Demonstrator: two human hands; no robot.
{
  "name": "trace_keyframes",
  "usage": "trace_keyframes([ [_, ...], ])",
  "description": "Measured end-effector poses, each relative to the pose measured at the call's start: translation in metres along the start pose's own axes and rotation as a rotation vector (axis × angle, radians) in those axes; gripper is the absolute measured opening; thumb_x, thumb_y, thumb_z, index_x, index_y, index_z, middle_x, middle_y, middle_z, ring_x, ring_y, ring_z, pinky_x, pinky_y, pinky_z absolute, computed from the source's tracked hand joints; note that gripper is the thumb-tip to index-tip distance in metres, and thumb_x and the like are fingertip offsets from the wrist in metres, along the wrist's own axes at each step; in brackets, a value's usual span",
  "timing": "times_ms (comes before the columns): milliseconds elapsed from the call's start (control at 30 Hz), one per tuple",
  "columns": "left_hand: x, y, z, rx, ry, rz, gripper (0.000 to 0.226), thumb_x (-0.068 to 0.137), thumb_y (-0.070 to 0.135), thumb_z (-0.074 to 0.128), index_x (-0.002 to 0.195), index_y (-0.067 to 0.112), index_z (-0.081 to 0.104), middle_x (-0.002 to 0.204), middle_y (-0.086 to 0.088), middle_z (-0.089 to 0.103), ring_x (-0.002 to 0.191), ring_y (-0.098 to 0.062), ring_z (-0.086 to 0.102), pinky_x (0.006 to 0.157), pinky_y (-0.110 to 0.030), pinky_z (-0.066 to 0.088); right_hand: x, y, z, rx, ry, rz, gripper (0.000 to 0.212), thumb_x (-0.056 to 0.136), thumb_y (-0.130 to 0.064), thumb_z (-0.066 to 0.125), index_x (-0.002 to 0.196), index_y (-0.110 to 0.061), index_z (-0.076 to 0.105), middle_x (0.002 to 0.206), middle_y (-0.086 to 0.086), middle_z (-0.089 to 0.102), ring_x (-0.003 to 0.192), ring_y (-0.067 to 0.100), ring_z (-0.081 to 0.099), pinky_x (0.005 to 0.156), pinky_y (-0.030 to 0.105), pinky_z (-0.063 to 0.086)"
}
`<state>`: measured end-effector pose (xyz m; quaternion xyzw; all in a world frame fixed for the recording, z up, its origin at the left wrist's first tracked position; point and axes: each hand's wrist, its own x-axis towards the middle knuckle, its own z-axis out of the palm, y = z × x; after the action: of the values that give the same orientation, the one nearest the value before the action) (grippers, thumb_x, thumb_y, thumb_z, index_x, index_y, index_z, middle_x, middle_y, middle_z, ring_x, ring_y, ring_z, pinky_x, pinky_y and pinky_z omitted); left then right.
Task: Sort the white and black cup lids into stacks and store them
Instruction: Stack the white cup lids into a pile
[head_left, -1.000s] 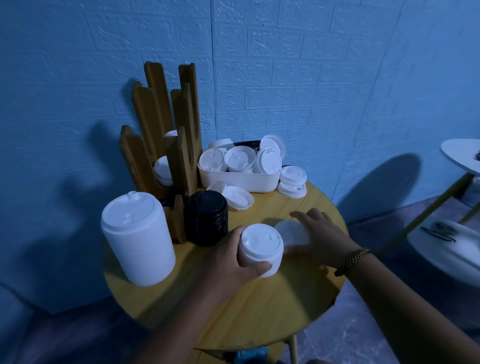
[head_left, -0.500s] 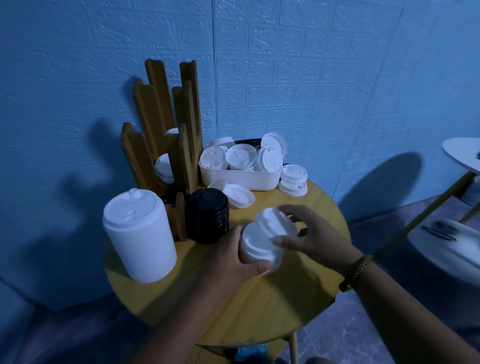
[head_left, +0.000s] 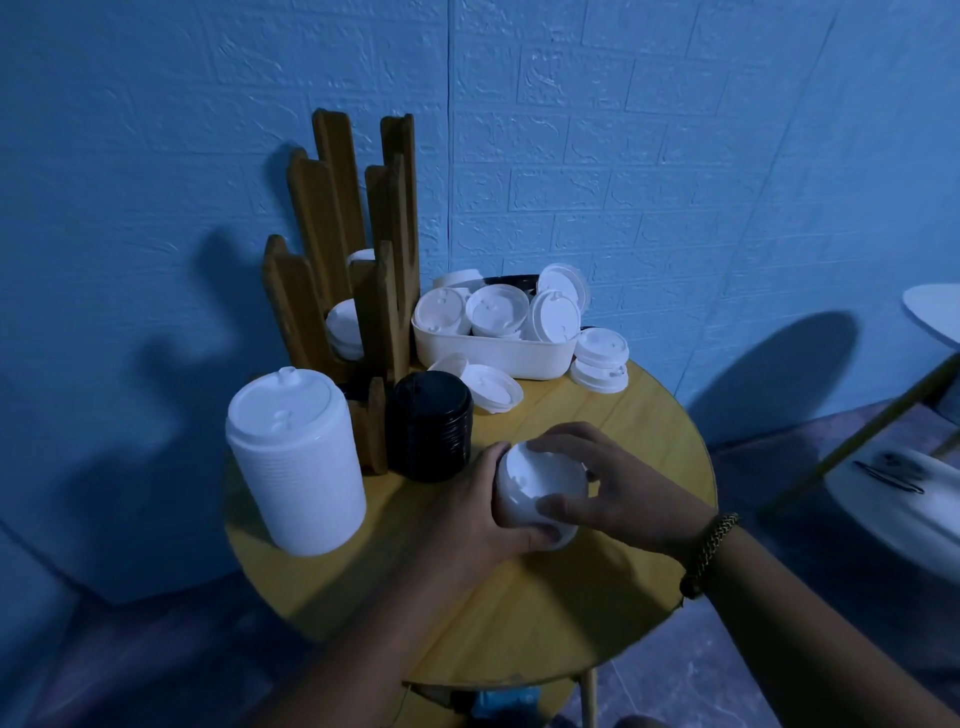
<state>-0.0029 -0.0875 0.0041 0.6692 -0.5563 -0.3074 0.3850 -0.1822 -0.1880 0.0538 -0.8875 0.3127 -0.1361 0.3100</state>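
Round yellow wooden surface (head_left: 545, 613) in front of a blue embossed brick-pattern wall (head_left: 675, 156), dimly lit; dark marbled tile floor (head_left: 701, 686) below it; white round side table (head_left: 935, 312) to its right.

Both hands meet on a short stack of white lids (head_left: 537, 486) near the middle of the round wooden table (head_left: 623, 582) — the left hand (head_left: 475, 512) grips its side, the right hand (head_left: 621, 491) curls over its top. A black lid stack (head_left: 430, 426) stands just behind.
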Motion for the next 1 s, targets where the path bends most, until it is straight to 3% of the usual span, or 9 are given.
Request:
trace_keyframes([
  [133, 0.000, 0.001, -0.001, 0.056, 0.011, -0.001, 0.106, 0.070, 0.056, 0.085, 0.155, 0.042, 0.023, 0.150, 0.015, 0.040, 0.133, -0.010, 0.042, 0.106, -0.042, 0.048, 0.000, -0.011, 0.007, -0.186, 0.110, 0.099, 0.072, 0.073, -0.073, 0.066, 0.134, -0.039, 0.047, 0.131, -0.015, 0.039, 0.117, 0.007, 0.043, 0.095, 0.028, 0.049],
  [300, 0.000, 0.003, -0.002, 0.104, 0.011, 0.010, 0.102, 0.078, 0.040, 0.083, 0.158, 0.038, 0.019, 0.156, 0.007, 0.035, 0.139, -0.014, 0.037, 0.111, -0.040, 0.044, -0.001, -0.021, 0.027, -0.356, 0.207, 0.134, 0.069, 0.081, -0.072, 0.059, 0.138, -0.038, 0.039, 0.132, -0.011, 0.036, 0.116, 0.007, 0.032, 0.094, 0.026, 0.045],
  [533, -0.003, 0.005, -0.008, 0.030, -0.043, 0.012, 0.096, 0.066, 0.062, 0.074, 0.149, 0.050, 0.027, 0.137, 0.021, 0.047, 0.125, -0.003, 0.048, 0.101, -0.039, 0.052, -0.001, -0.012, 0.019, -0.190, 0.150, 0.051, 0.064, 0.078, -0.069, 0.064, 0.132, -0.038, 0.048, 0.125, -0.018, 0.037, 0.113, 0.005, 0.036, 0.092, 0.021, 0.040],
  [633, -0.008, 0.000, -0.017, 0.058, -0.083, 0.002, 0.086, 0.076, 0.052, 0.082, 0.145, 0.052, 0.029, 0.135, 0.025, 0.048, 0.121, 0.004, 0.048, 0.097, -0.026, 0.050, 0.012, -0.004, 0.009, 0.279, 0.147, 0.093, 0.045, 0.090, -0.056, 0.051, 0.124, -0.028, 0.060, 0.125, -0.012, 0.054, 0.117, 0.009, 0.052, 0.097, 0.023, 0.045],
  [667, -0.011, -0.003, -0.021, 0.082, -0.082, 0.007, 0.087, 0.078, 0.052, 0.081, 0.147, 0.052, 0.028, 0.139, 0.026, 0.046, 0.123, 0.005, 0.046, 0.095, -0.019, 0.046, 0.021, 0.003, 0.007, 0.326, 0.184, 0.105, 0.038, 0.096, -0.050, 0.048, 0.122, -0.026, 0.062, 0.126, -0.009, 0.057, 0.119, 0.010, 0.053, 0.100, 0.027, 0.045],
  [733, -0.017, -0.009, -0.025, 0.117, -0.068, -0.002, 0.090, 0.080, 0.052, 0.080, 0.149, 0.053, 0.022, 0.142, 0.029, 0.040, 0.125, 0.007, 0.040, 0.094, -0.012, 0.037, 0.045, 0.020, 0.007, 0.093, 0.221, 0.098, 0.027, 0.104, -0.032, 0.047, 0.123, -0.024, 0.065, 0.135, -0.005, 0.055, 0.127, 0.016, 0.049, 0.107, 0.035, 0.042],
  [800, -0.021, -0.013, -0.028, 0.129, -0.058, -0.018, 0.093, 0.080, 0.055, 0.079, 0.151, 0.054, 0.018, 0.143, 0.030, 0.037, 0.130, 0.006, 0.036, 0.099, -0.016, 0.035, 0.070, 0.033, 0.013, -0.149, 0.172, 0.050, 0.029, 0.104, -0.022, 0.048, 0.127, -0.024, 0.065, 0.150, -0.003, 0.044, 0.139, 0.022, 0.036, 0.114, 0.042, 0.034],
  [933, -0.025, -0.013, -0.031, 0.162, -0.047, -0.009, 0.093, 0.082, 0.057, 0.077, 0.151, 0.055, 0.014, 0.137, 0.034, 0.033, 0.128, 0.009, 0.033, 0.091, -0.009, 0.030, 0.100, 0.037, 0.021, -0.428, 0.012, -0.016, 0.041, 0.102, -0.022, 0.046, 0.141, -0.032, 0.052, 0.162, -0.010, 0.024, 0.149, 0.024, 0.017, 0.118, 0.049, 0.026],
  [1000, -0.026, -0.012, -0.032, 0.175, -0.044, -0.003, 0.092, 0.083, 0.055, 0.076, 0.152, 0.053, 0.015, 0.135, 0.034, 0.033, 0.126, 0.010, 0.032, 0.086, -0.004, 0.027, 0.104, 0.032, 0.021, -0.512, -0.043, -0.004, 0.046, 0.103, -0.024, 0.044, 0.148, -0.032, 0.041, 0.161, -0.014, 0.024, 0.149, 0.020, 0.015, 0.117, 0.048, 0.023],
])
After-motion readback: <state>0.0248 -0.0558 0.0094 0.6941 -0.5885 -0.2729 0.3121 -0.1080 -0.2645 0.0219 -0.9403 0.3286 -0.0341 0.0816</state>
